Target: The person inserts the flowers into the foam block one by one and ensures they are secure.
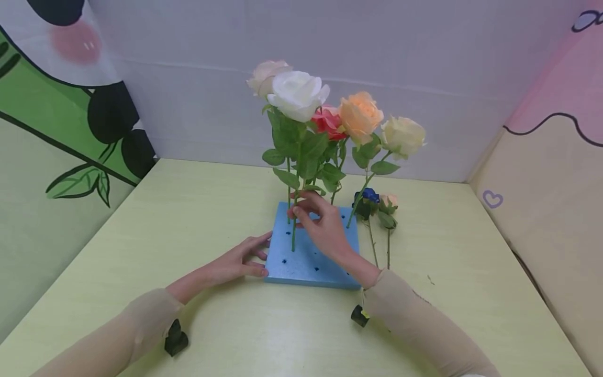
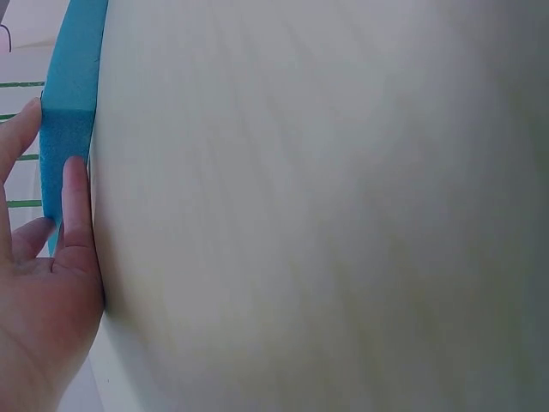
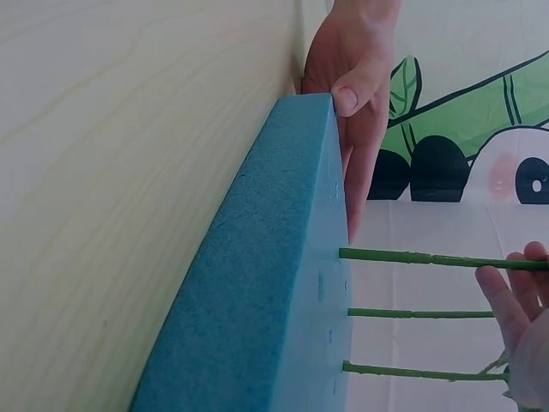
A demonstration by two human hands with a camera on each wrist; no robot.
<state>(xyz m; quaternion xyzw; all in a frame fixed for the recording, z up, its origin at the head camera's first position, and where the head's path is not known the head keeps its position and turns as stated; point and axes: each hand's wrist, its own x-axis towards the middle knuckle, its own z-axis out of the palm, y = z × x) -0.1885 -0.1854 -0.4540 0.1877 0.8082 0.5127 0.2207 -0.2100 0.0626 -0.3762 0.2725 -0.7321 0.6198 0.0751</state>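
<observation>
My right hand (image 1: pixel 322 222) pinches the green stem of a white rose (image 1: pixel 299 96) between thumb and fingers. That stem's lower end stands in a blue foam board (image 1: pixel 330 281), near its left side. My left hand (image 1: pixel 237 260) rests on the table with its fingers along the board's left edge; in the right wrist view its thumb lies at the board's top corner. A pale pink rose (image 1: pixel 267 76), a red rose (image 1: pixel 327 121), an orange rose (image 1: pixel 360 116) and a cream rose (image 1: pixel 403 137) also stand over the board.
To the right of the board lie a blue rose (image 1: pixel 370 195) and a small peach rose (image 1: pixel 390 200), stems toward me. Several dark holes dot the board. Behind the table (image 1: pixel 198 209) hangs a pale cloth (image 1: pixel 188 104); printed panels flank both sides.
</observation>
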